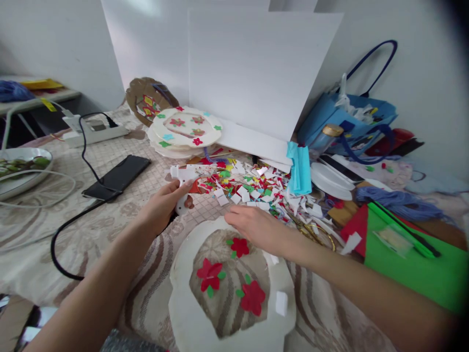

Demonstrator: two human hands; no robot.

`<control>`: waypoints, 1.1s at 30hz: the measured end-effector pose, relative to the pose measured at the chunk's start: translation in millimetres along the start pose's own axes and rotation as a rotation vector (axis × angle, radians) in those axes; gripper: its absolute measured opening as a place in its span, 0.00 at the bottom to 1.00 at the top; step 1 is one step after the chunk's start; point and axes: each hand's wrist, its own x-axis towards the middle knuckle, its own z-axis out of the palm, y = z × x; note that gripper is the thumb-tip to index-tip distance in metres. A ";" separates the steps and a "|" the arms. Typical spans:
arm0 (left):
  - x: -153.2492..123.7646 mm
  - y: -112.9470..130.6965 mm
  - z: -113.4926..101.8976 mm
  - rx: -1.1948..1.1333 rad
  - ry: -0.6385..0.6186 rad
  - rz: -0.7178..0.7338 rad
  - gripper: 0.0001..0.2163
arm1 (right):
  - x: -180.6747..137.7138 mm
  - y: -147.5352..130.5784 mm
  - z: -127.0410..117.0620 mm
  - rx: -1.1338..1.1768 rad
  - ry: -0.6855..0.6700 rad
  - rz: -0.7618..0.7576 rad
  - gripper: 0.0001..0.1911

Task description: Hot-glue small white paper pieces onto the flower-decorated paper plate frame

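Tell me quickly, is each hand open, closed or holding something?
Left hand: closed around a white tool.
Right hand: fingers bent at the white frame's far edge; whether they grip anything cannot be told.

wht frame (pixel 186 303), red flwrs (pixel 252 296), grn lvs (pixel 210 292)

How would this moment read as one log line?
left hand: holding white tool; right hand: at white frame's far rim; within frame: three red flowers; beyond: paper scraps
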 end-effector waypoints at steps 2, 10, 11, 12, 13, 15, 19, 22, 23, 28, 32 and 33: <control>-0.5 0.4 0.3 -0.006 -0.006 0.005 0.15 | 0.3 -0.1 0.5 -0.003 0.008 -0.007 0.12; -0.7 2.1 1.1 0.019 -0.004 0.001 0.15 | -0.2 -1.1 -0.1 -0.002 0.015 -0.005 0.12; -0.5 2.2 1.1 0.018 -0.001 -0.002 0.15 | -0.4 -1.3 -0.6 -0.006 0.006 -0.001 0.12; -0.3 2.1 1.1 0.014 -0.001 -0.003 0.15 | -0.4 -1.5 -0.9 -0.012 -0.005 0.003 0.12; -0.1 1.9 0.9 0.006 -0.004 -0.002 0.15 | -0.4 -1.7 -1.2 -0.019 -0.013 0.006 0.12; 0.2 1.4 0.5 -0.008 -0.019 0.001 0.14 | -0.4 -1.9 -1.4 -0.032 -0.014 0.007 0.12; -0.6 1.3 -0.3 -0.007 -0.029 0.005 0.14 | -0.7 -1.7 -0.1 -0.039 -0.002 -0.006 0.13; -1.9 2.3 0.1 0.009 -0.020 -0.001 0.14 | -1.3 -1.0 1.4 -0.042 0.005 -0.005 0.13; -2.3 2.7 0.4 0.014 -0.016 -0.008 0.15 | -1.5 -0.7 1.9 -0.041 0.004 -0.002 0.13; -2.7 3.6 1.3 0.034 -0.006 -0.007 0.15 | -1.6 0.5 3.4 -0.032 -0.007 0.003 0.12; -2.3 2.6 1.2 0.040 0.003 -0.007 0.16 | -1.1 1.4 4.1 -0.027 -0.002 0.007 0.12; -2.2 2.3 1.0 0.040 0.006 -0.010 0.16 | -1.0 1.7 4.4 -0.025 0.000 0.006 0.12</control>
